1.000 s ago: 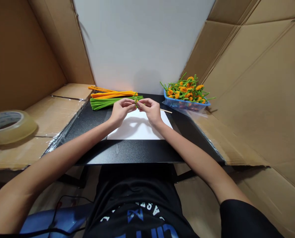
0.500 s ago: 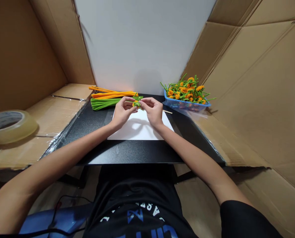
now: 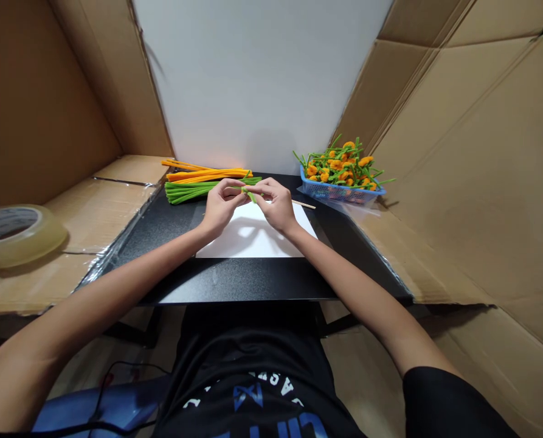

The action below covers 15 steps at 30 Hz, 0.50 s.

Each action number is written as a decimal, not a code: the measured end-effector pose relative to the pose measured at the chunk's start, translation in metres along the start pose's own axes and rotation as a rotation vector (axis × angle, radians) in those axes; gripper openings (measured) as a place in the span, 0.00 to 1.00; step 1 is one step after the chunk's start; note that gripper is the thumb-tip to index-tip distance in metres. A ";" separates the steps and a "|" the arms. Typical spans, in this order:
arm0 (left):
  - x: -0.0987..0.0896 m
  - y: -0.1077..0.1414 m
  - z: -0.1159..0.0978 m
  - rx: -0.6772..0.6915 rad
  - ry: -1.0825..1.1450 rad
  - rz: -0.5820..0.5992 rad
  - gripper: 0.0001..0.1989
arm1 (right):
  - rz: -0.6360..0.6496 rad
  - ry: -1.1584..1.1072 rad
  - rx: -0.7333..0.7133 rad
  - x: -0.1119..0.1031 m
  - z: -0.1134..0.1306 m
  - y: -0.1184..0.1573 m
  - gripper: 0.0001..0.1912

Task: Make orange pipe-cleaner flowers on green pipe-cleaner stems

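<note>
Above a white sheet of paper (image 3: 253, 234), both hands meet on a small pipe-cleaner flower (image 3: 252, 196). Its green part shows between the fingertips; most of the orange part is hidden. My left hand (image 3: 222, 205) pinches it from the left with thumb and fingers closed. From the other side, my right hand (image 3: 276, 204) pinches the green part, fingers closed too. Just behind my left hand lie green pipe cleaners (image 3: 186, 192), with orange pipe cleaners (image 3: 207, 175) beyond them. A thin wooden stick (image 3: 304, 204) lies to the right of my right hand.
A blue basket (image 3: 339, 192) full of orange and green pipe-cleaner flowers stands at the back right of the black table (image 3: 244, 281). A big tape roll (image 3: 47, 234) rests on cardboard at the left. Cardboard walls (image 3: 472, 164) rise on both sides, with a white panel behind.
The flower has turned in my fingers: its orange part showed before, and now mostly green does. Both hands stay close together in nearly the same place.
</note>
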<state>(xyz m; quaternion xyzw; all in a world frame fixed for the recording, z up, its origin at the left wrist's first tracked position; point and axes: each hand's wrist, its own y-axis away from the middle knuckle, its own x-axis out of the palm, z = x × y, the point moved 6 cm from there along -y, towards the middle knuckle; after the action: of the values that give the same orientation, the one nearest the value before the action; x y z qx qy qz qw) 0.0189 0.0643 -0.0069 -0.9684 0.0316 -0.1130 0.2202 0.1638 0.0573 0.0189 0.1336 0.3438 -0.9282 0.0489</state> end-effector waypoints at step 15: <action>0.003 0.008 -0.010 0.113 -0.204 0.032 0.13 | 0.063 0.055 -0.003 -0.006 -0.004 -0.007 0.06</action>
<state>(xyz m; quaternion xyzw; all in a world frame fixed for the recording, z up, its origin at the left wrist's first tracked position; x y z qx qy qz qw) 0.0198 0.0528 -0.0006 -0.9603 0.0179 -0.0118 0.2783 0.1696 0.0652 0.0222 0.1696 0.3418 -0.9218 0.0690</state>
